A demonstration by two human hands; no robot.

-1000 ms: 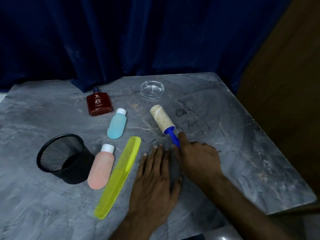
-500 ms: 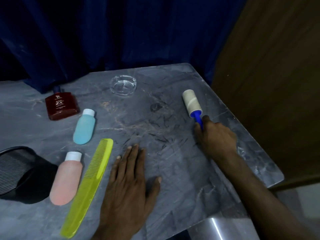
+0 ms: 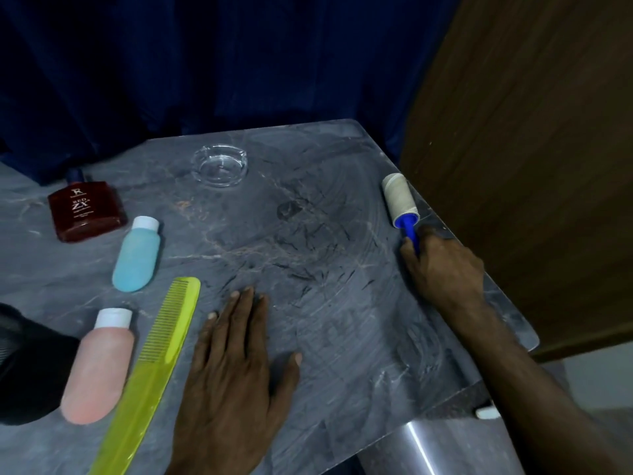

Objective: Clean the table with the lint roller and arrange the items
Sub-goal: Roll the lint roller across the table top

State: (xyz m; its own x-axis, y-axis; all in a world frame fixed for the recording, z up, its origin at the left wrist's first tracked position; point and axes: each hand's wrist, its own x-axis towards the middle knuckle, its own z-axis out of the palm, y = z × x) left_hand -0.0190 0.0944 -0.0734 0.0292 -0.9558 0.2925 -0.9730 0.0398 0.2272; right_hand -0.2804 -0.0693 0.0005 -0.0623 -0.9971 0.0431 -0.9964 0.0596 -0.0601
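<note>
My right hand (image 3: 443,269) grips the blue handle of the lint roller (image 3: 400,199), whose pale roll lies on the grey marble table (image 3: 342,337) close to its right edge. My left hand (image 3: 233,368) rests flat on the table, fingers spread, holding nothing. Dark hair strands (image 3: 308,265) are scattered over the middle of the table. To the left lie a yellow comb (image 3: 150,368), a pink bottle (image 3: 99,368), a blue bottle (image 3: 137,258) and a red perfume bottle (image 3: 85,210).
A clear glass ashtray (image 3: 220,165) sits at the back. A black mesh bin (image 3: 24,368) lies cut off at the left edge. Dark blue curtain (image 3: 205,63) hangs behind; a brown wooden panel (image 3: 531,166) stands right of the table.
My right hand has swept the lint roller from the table's middle to its right edge. The view has shifted right. My left hand stays flat on the table.
</note>
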